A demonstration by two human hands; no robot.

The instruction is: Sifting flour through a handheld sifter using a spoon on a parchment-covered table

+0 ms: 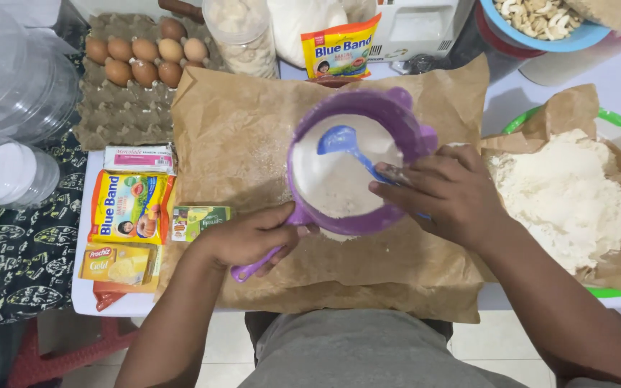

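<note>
A purple sieve (404,118) full of white flour is tilted over a sheet of brown paper (231,144) on the table. My left hand (249,237) grips the sieve's purple handle at its near end. My right hand (447,190) holds the handle of a blue spoon (343,141), whose bowl rests on the flour inside the sieve. A little sifted flour lies on the paper under the sieve.
A heap of flour (562,197) lies on brown paper in a green-rimmed bowl at right. A tray of eggs (145,61) stands at the back left. Yellow sachets (127,208) and small packets sit left of the paper. A blue bowl of cashews (540,21) is at back right.
</note>
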